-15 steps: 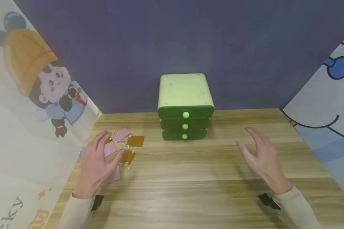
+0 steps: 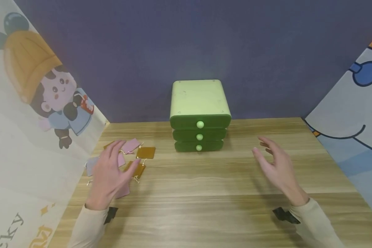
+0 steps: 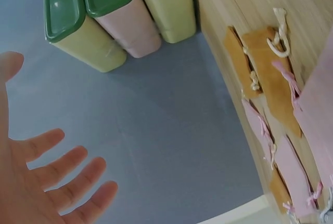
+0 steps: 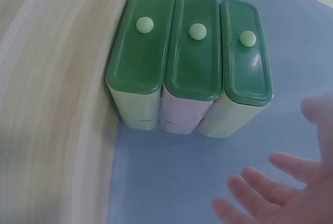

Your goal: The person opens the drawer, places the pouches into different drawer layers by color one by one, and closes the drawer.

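The left hand (image 2: 106, 175) hangs with thumb and fingers well apart over the near-left part of the surface, holding nothing; the right hand (image 2: 280, 170), just as wide and bare, hovers off to the right. Beneath and around the left one lie flat, soft-looking tan-brown pouches (image 2: 146, 152), flat pink pouches (image 2: 131, 145) and one grey-blue pouch (image 2: 91, 166), tied with thin drawstrings (image 2: 136, 179). Those cords sprawl against neighbouring pouches, so lifting one carelessly could drag another along. Lying so flat, a pouch might also slip from a loose pinch, and the left hand hides part of the spread.

The surface (image 2: 198, 210) is pale, streaky wood. At its back stands a rounded, pale-green cabinet (image 2: 199, 98) with three dark-green drawers (image 2: 215, 122), all closed, before a dark-blue wall (image 2: 198, 41). Cartoon-printed white panels (image 2: 6, 137) flank both sides.
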Available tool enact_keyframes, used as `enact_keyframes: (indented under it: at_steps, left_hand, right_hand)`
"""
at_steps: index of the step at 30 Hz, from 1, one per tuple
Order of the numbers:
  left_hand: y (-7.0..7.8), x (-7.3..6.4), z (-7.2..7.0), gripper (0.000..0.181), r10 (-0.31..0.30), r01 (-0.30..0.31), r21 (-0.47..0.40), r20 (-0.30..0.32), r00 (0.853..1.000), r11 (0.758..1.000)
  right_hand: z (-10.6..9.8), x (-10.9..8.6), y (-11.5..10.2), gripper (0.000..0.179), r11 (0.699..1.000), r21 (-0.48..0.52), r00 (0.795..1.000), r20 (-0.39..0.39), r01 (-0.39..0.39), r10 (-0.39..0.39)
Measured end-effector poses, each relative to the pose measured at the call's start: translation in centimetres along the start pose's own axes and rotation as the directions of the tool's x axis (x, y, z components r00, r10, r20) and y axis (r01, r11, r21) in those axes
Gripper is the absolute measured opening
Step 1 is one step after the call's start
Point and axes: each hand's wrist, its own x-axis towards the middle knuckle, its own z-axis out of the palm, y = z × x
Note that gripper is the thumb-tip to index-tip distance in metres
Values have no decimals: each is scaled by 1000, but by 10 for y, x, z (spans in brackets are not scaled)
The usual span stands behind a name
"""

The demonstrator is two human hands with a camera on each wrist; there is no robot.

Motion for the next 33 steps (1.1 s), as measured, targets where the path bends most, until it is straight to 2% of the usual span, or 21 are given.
enact_keyframes:
  at_steps: [6, 15, 23, 33]
  left_hand:
    - [7, 1, 5, 73, 1, 0, -20, 31, 1000, 1000]
    - [15, 6, 14, 71, 58, -59, -39, -20, 998, 998]
    - [22, 8, 19, 68, 75, -76, -46, -13, 997, 996]
    - [29, 13, 27, 66, 138, -143, -76, -61, 989, 987]
  right_hand:
    - [2, 4, -3, 50, 1000, 31, 1000, 5, -3, 3]
    - [10, 11, -4, 49, 996, 88, 1000, 0, -15, 15]
    - [14, 18, -6, 50, 994, 105, 1000, -7, -16, 17]
    - [21, 28, -13, 45, 987, 162, 999, -40, 5, 2]
